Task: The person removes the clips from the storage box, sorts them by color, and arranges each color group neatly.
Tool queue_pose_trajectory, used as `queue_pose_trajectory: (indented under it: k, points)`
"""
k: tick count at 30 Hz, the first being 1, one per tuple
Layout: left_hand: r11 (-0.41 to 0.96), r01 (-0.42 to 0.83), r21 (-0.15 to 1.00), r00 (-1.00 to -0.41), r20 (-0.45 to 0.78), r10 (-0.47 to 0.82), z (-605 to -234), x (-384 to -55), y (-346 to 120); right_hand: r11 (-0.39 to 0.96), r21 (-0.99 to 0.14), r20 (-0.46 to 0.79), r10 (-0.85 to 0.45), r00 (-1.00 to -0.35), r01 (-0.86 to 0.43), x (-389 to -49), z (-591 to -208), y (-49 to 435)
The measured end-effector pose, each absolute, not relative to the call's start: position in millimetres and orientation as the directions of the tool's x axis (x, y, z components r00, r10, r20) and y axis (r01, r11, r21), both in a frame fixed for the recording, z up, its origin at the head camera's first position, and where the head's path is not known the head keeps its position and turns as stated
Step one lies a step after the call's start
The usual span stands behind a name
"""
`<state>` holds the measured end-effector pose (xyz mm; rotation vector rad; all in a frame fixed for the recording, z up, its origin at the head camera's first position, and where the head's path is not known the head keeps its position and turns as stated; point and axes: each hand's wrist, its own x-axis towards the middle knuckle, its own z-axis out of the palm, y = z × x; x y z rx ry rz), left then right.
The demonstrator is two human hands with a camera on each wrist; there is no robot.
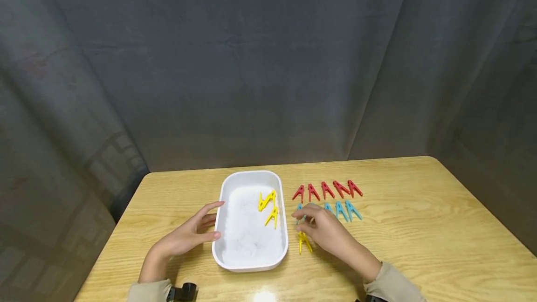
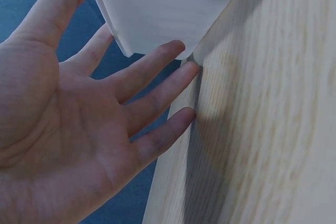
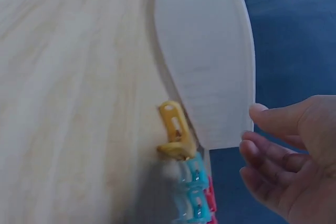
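Observation:
A white tray (image 1: 253, 267) stands on the table with several yellow clothespins (image 1: 272, 216) lying toward its right side. My left hand (image 1: 184, 236) is at the tray's left wall, fingers spread and thumb by the rim; the left wrist view shows the palm (image 2: 68, 119) and straight fingers beside the wall. My right hand (image 1: 325, 227) hovers just right of the tray, over a yellow clothespin (image 1: 305, 244) standing on the table. Its thumb and fingers are loosely bent, and nothing shows between them in the right wrist view, where the yellow clothespin (image 3: 176, 129) is apart from the hand.
Behind the right hand runs a row of blue clothespins (image 1: 352, 210), partly hidden by it. Farther back is a row of red clothespins (image 1: 327, 190). A dark curtain (image 1: 251, 83) hangs behind the wooden table (image 1: 419, 218).

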<state>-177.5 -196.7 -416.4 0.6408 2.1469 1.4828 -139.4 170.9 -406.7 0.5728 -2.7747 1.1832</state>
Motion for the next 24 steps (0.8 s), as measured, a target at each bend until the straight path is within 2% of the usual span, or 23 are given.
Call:
queue_pose_trajectory:
  k: [6,13,24]
  points:
    - [0.313,0.112,0.943,-0.789,-0.107,0.605,-417.0,-177.6,-194.0,0.58,-0.696,0.267,-0.338,-0.903,-0.423,-145.7,-395.4,164.1]
    - [0.305,0.108,0.946,-0.789,-0.105,0.606,-416.1,-177.6,-194.8,0.552,-0.7,0.274,-0.378,-0.884,-0.453,-154.1,-383.6,147.2]
    - [0.303,0.117,0.946,-0.788,-0.097,0.608,-415.6,-176.2,-195.5,0.452,-0.705,0.288,-0.522,-0.803,-0.547,-184.4,-376.3,130.1]
